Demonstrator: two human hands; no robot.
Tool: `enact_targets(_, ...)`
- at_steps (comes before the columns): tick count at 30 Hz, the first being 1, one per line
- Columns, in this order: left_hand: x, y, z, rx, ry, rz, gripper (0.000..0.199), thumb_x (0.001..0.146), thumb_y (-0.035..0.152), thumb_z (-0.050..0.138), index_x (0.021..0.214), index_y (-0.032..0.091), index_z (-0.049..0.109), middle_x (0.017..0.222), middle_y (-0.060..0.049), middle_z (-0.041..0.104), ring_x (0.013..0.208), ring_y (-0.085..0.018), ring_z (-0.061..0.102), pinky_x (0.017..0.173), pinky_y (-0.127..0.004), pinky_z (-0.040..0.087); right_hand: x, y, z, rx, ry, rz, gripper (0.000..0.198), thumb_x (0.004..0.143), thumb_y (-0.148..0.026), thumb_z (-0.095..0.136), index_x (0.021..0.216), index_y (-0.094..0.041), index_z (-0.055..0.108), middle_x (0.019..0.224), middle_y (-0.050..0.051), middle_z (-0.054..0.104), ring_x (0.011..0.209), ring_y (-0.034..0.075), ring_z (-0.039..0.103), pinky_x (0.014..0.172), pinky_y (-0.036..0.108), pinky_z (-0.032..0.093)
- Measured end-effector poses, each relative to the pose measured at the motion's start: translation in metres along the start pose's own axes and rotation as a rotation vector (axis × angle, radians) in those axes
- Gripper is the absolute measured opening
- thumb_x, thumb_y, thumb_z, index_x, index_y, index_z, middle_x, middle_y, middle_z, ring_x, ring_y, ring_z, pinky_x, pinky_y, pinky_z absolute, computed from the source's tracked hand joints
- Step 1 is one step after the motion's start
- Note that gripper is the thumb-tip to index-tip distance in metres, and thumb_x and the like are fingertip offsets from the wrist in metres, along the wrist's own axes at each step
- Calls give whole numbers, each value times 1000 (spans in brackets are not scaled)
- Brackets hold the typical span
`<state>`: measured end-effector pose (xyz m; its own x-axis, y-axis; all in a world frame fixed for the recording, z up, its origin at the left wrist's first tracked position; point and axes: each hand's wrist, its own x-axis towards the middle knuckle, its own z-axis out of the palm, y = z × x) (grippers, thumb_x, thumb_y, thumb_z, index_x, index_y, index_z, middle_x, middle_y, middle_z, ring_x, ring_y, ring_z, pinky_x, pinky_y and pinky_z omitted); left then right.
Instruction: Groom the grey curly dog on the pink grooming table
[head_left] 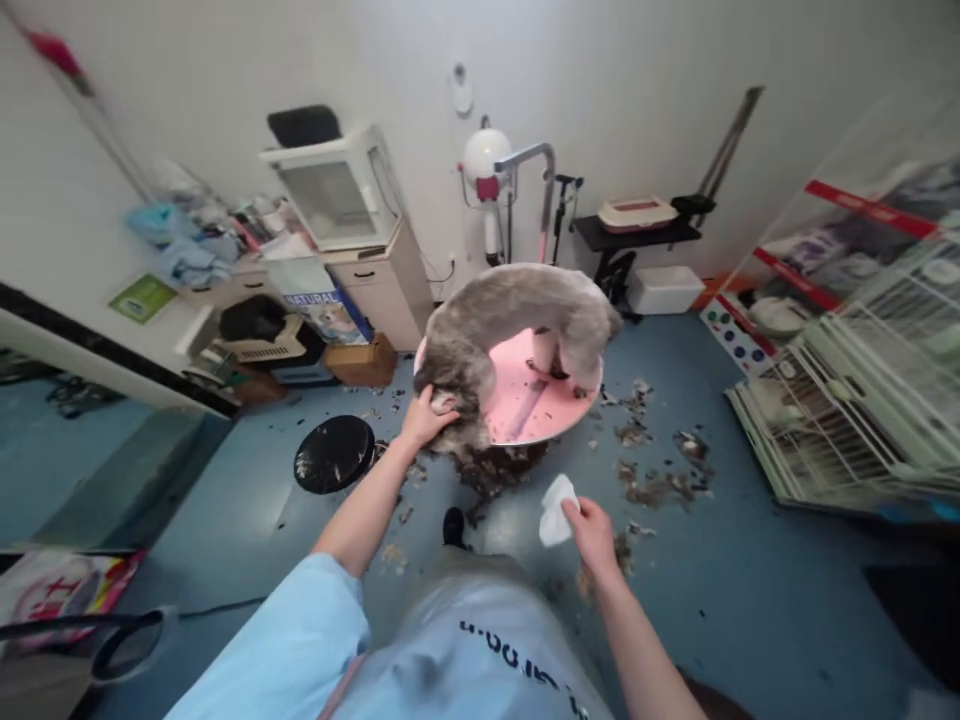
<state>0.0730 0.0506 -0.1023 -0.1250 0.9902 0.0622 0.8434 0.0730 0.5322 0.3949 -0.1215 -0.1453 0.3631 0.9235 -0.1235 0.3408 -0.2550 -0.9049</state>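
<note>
A shorn grey dog (517,295) stands curved round on a round pink grooming table (517,395), its head at the table's near left edge. My left hand (425,420) is at the dog's head, its fingers closed on an ear (444,402) whose pale inner side shows. Away from the dog, low in front of my body, my right hand (592,530) pinches a white wipe (557,510) that hangs loosely from the thumb and fingers. A grey arm (549,180) rises behind the table.
Cut fur (499,470) is strewn over the blue floor. A black round stool (334,453) stands left of the table. At right are white wire cages (847,400); behind are a white dryer (486,155), a cabinet (386,290) and a black shelf (637,235).
</note>
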Motion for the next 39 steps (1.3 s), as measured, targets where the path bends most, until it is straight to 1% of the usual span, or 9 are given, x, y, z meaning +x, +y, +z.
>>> enact_targets(2, 3, 0, 6, -40, 6, 2, 92, 65, 53, 76, 139, 9, 43, 126, -20, 60, 115, -31, 58, 96, -35, 46, 29, -62, 41, -24, 31, -133, 33, 78, -50, 53, 85, -25, 73, 88, 7, 70, 87, 27, 64, 81, 42, 51)
enact_targets(4, 3, 0, 5, -100, -2, 13, 91, 64, 53, 76, 136, 9, 45, 123, -20, 61, 114, -31, 59, 94, -35, 47, 51, -118, 86, -125, 68, -408, 33, 86, -42, 48, 98, -24, 74, 98, 10, 66, 97, 26, 59, 90, 41, 46)
enact_targets(6, 5, -3, 2, -158, -29, 12, 80, 68, 48, 74, 133, 11, 46, 116, -19, 64, 107, -31, 62, 87, -35, 49, 66, -159, 134, -301, -25, -602, 31, 89, -33, 48, 102, -23, 74, 100, 11, 63, 99, 26, 55, 92, 40, 41)
enact_targets(11, 18, -22, -1, -340, -97, 11, 38, 76, 26, 62, 113, 18, 53, 98, -10, 70, 90, -25, 67, 74, -29, 48, 78, -181, 211, -651, -230, -667, 32, 92, -29, 44, 105, -19, 72, 103, 12, 59, 96, 25, 50, 91, 39, 37)
enact_targets(15, 29, -35, 3, -394, -200, 10, 49, 70, 33, 70, 113, 17, 52, 97, -11, 70, 90, -25, 67, 72, -29, 48, 78, -180, 216, -827, -259, -578, 33, 91, -32, 45, 102, -17, 72, 106, 16, 59, 103, 31, 48, 96, 45, 33)
enact_targets(20, 37, -40, 11, -409, -310, 27, 58, 73, 33, 66, 123, 12, 45, 105, -17, 68, 98, -29, 65, 78, -33, 48, 85, -185, 223, -890, -243, -488, 31, 87, -28, 52, 109, -17, 70, 141, 21, 42, 128, 41, 33, 105, 59, 19)
enact_targets(30, 32, -61, 30, -413, -453, 43, 65, 63, 39, 75, 114, 12, 46, 100, -14, 68, 90, -27, 66, 73, -32, 49, 107, -124, 226, -404, -505, -277, 22, 86, -27, 55, 85, -21, 76, 128, 9, 55, 122, 24, 46, 104, 41, 37)
enact_targets(35, 33, -60, 35, -379, -479, 29, 60, 73, 34, 66, 122, 10, 42, 105, -18, 67, 98, -29, 65, 77, -33, 49, 89, -131, 236, -623, -354, -211, 27, 88, -30, 54, 108, -25, 72, 152, 10, 34, 141, 35, 21, 112, 60, 15)
enact_targets(39, 37, -62, 38, -323, -502, 31, 57, 73, 29, 64, 122, 10, 43, 103, -18, 67, 98, -29, 65, 78, -33, 49, 83, -132, 247, -667, -344, -166, 24, 89, -28, 54, 100, -24, 74, 154, 9, 31, 143, 37, 16, 111, 62, 13)
